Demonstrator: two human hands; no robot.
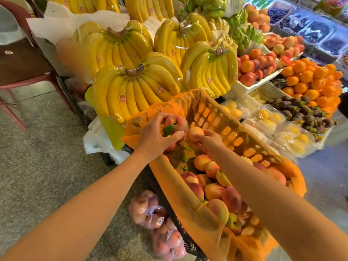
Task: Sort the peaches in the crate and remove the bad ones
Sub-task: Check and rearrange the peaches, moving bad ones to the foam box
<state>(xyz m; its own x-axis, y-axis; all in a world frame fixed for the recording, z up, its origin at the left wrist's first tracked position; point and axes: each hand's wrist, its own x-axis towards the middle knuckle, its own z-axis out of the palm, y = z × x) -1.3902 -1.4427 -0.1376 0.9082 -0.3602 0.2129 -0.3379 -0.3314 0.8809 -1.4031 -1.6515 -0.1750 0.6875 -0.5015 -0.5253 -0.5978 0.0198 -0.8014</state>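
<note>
Above the far end of the crate, two hands hold one peach each. The left hand curls its fingers round a leafed peach. The right hand pinches a smaller peach with its fingertips. Loose peaches fill the near half of the crate; the right forearm hides some, so they cannot be counted. Two clear bags of fruit lie on the speckled floor. Banana bunches stand behind.

Slotted plastic crate, sheer liner

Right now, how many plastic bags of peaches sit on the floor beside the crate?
2: one bag by the crate, a second bag just nearer the camera; others may be hidden.
</note>
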